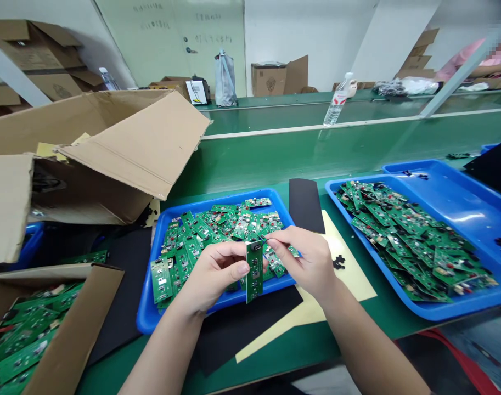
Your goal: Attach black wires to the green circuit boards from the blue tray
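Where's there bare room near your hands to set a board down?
Free: the right tray's far end, beyond its boards, and the green belt behind the left tray. Crowded: the left tray's boards, beneath your left hand and right hand, which hold a board.

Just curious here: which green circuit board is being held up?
The upright green circuit board between the left hand and right hand; the rest lie in blue trays and a carton.

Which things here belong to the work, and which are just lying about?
Part of the work: left hand, right hand, green circuit board, blue tray of boards.
Lying about: plastic water bottle, open cardboard box.
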### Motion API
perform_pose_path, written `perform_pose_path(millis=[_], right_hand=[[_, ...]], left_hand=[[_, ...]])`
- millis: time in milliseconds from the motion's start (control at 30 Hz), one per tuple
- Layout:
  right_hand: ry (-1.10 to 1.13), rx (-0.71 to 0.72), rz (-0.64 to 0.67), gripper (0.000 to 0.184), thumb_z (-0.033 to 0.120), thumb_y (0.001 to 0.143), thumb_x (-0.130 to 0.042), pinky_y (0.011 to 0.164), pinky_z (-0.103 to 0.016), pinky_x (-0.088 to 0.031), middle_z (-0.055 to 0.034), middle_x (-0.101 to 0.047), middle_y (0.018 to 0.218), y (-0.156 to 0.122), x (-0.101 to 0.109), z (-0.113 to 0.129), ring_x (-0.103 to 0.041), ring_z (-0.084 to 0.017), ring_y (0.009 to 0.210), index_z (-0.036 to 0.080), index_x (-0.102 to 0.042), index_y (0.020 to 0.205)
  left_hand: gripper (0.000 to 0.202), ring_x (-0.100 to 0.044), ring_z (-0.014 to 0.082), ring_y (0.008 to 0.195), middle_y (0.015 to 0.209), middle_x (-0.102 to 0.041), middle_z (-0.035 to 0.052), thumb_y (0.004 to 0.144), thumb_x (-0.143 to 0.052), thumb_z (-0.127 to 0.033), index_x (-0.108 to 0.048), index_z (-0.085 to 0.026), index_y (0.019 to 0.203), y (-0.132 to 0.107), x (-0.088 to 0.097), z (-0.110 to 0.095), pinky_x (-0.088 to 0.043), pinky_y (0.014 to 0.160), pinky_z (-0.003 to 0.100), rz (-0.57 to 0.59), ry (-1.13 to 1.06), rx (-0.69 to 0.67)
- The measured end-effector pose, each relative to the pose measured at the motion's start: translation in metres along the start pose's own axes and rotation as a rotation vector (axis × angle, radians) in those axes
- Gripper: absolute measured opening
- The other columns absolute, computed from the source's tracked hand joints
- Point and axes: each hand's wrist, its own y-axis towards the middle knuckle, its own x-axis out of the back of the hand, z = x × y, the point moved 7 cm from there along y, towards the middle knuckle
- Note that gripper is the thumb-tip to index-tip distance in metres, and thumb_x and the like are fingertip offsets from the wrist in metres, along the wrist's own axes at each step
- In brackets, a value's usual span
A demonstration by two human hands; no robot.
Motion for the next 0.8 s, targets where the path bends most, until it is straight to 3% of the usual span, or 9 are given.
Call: perform_pose_path(millis=[200,333,600,800], right_hand=[[-0.076,0.091,-0.072,0.012,0.011,0.088,-0.053,0.051,-0.026,-0.047,-0.005,-0.064,0.063,-0.002,0.004,0.004,-0.056,-0.014,0.056,0.013,-0.064,0.089],[-0.068,0.136,-0.087,0.012,0.01,0.087,-0.054,0.052,-0.026,-0.049,-0.0045,-0.064,0.066,-0.002,0.005,0.006,-0.058,-0.014,0.06,0.015,-0.064,0.092],[-0.058,0.18,-0.068,0.018,0.007,0.086,-0.054,0.051,-0.025,-0.051,-0.0048,-0.063,0.072,0.0,0.005,0.011,-0.06,-0.014,0.063,0.016,-0.066,0.094],[-0.015,0.182,-0.037,0.028,0.004,0.085,-0.052,0.062,-0.029,-0.057,-0.008,-0.055,0.099,-0.002,0.005,0.01,-0.06,-0.015,0.078,0.021,-0.067,0.1]], left_hand=[[0.023,-0.068,0.0193,0.075,0.08,-0.074,0.0069,0.07,-0.074,-0.037,-0.075,-0.018,0.082,0.0,-0.005,0.006,-0.052,0.07,0.028,0.062,-0.022,0.104],[0.026,-0.065,0.0143,0.063,0.072,-0.073,0.0051,0.067,-0.076,-0.04,-0.074,-0.016,0.074,-0.002,-0.005,0.012,-0.05,0.061,0.022,0.08,-0.03,0.194],[0.036,-0.059,0.0142,0.056,0.055,-0.063,0.0031,0.064,-0.075,-0.048,-0.069,-0.012,0.061,-0.002,-0.009,0.013,-0.045,0.055,0.023,0.097,0.026,0.272],[0.036,-0.059,0.0155,0.06,0.059,-0.065,0.0045,0.064,-0.075,-0.048,-0.07,-0.012,0.063,-0.003,-0.011,0.013,-0.046,0.058,0.025,0.098,0.027,0.279]])
